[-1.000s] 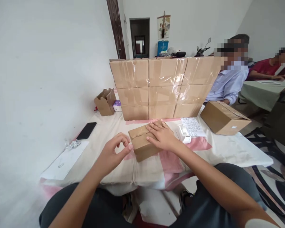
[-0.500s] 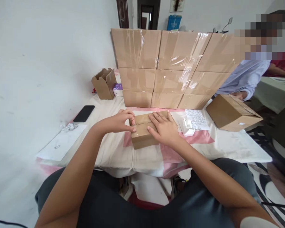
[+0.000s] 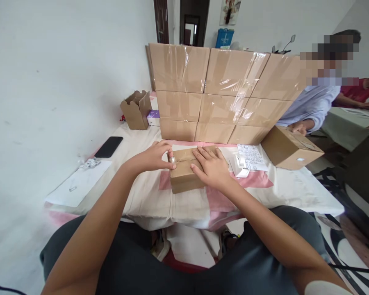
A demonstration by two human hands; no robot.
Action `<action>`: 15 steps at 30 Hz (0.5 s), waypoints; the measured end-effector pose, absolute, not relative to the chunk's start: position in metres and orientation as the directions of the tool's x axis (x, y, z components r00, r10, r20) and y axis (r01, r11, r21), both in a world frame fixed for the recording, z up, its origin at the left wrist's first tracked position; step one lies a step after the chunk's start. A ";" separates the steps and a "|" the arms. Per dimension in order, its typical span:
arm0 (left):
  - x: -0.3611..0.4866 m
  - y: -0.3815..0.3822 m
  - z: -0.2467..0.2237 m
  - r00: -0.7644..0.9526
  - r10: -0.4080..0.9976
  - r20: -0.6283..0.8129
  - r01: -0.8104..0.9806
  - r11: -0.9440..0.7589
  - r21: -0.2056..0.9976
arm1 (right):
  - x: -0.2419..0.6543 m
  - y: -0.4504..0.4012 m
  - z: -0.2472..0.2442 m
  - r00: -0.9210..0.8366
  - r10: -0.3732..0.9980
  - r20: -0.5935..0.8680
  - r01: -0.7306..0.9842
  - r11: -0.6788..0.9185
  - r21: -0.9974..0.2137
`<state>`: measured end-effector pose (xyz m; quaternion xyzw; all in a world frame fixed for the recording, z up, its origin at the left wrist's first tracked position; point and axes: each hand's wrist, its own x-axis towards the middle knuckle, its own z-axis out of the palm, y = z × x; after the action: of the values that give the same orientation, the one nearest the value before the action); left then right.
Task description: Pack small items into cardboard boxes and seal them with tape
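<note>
A small brown cardboard box (image 3: 187,180) lies on the cloth-covered table in front of me, with a seam running along its top. My left hand (image 3: 156,157) is at the box's left end, thumb and fingers curled in a pinch around a shiny bit of clear tape (image 3: 172,159) at the seam. My right hand (image 3: 210,166) lies flat across the right part of the box top, fingers stretched out, hiding part of the seam. Just right of it stands a white tape dispenser (image 3: 240,166), by a printed sheet (image 3: 252,157).
Stacked, taped cartons (image 3: 223,107) form a wall behind the box. To the left are a black phone (image 3: 109,146), a paper sheet (image 3: 76,186) and an open cardboard holder (image 3: 136,110). At right, a person in a light shirt (image 3: 313,104) touches a larger carton (image 3: 290,149).
The view has shifted slightly. A glint of tape now shows at my left fingertips. My right hand stays on the box. The larger carton at right has moved a little left.
</note>
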<state>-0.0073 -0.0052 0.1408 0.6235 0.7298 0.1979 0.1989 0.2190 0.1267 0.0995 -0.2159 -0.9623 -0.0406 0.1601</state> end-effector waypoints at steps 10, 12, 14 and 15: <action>-0.022 -0.003 0.126 -0.199 0.977 -0.074 0.799 0.205 0.565 | 0.217 0.126 0.101 -0.856 0.410 0.314 0.432 0.902 0.002; -0.023 -0.001 0.120 -0.168 0.979 -0.114 0.728 0.201 0.655 | 0.217 0.127 0.101 -0.858 0.409 0.309 0.430 0.903 -0.002; -0.024 0.002 0.114 -0.155 0.981 -0.113 0.662 0.188 0.725 | 0.218 0.127 0.101 -0.860 0.407 0.308 0.426 0.905 -0.008; -0.023 0.004 0.112 -0.171 0.981 -0.095 0.644 0.184 0.742 | 0.218 0.128 0.100 -0.860 0.407 0.308 0.423 0.906 -0.014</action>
<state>-0.0231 0.0040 0.1122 0.5719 0.7103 0.2842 0.2960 0.2177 0.1277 0.1002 -0.2152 -0.9640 -0.0270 0.1538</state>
